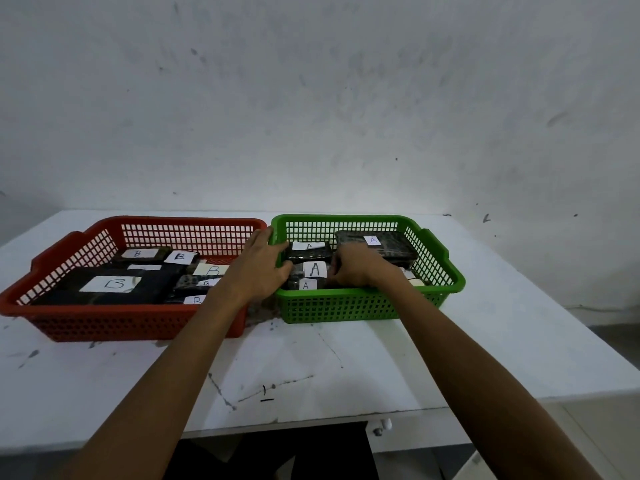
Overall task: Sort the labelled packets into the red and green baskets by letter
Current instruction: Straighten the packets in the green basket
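The red basket (114, 323) on the left holds several dark packets with white B labels, the largest one (110, 284) at its front. The green basket (349, 306) on the right holds dark packets labelled A, one large packet (377, 245) at its back. My left hand (259, 268) lies across the green basket's left rim, its thumb against the middle A packet (314, 269). Inside the green basket, my right hand (356, 268) has its fingers curled on that packet's right edge. What is under my left palm is hidden.
The two baskets stand side by side at the back of a white, scuffed table (311, 368), close to a grey wall. The table's front edge is near my body, its right edge is past the green basket, and a dark gap opens below the front.
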